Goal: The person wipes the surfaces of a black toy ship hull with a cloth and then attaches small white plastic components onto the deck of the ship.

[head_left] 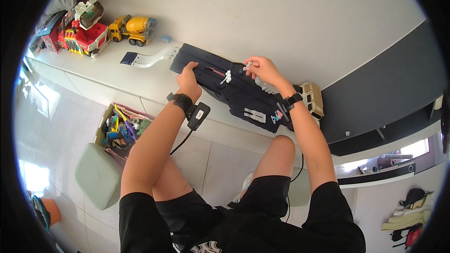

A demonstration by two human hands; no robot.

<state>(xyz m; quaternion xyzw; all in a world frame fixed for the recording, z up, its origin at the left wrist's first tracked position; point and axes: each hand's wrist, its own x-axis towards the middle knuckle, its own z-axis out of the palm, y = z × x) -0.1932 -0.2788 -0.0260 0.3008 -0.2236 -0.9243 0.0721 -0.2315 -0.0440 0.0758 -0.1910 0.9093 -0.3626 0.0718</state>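
Note:
A long dark toy deck (211, 63), shaped like a toy aircraft carrier, lies at a slant on the white ledge. My left hand (188, 84) grips its near left edge, thumb on top and the other fingers hidden beneath. Over the deck's far side, my right hand (263, 71) is closed in a pinch on a small whitish toy piece (249, 65); its exact kind is too small to tell. Between the hands stand a small white toy (228, 77) and a thin red piece (215, 71). Nearer me on the deck are a flat grey piece (254, 114) and a small blue-and-red piece (277, 116).
A pale curved ramp (154, 59) extends left from the deck. Beyond it stand a yellow mixer truck (136, 29) and a red toy truck (89, 37). A beige toy vehicle (312, 99) sits right. On the floor are a toy bin (123, 129) and green stool (97, 176).

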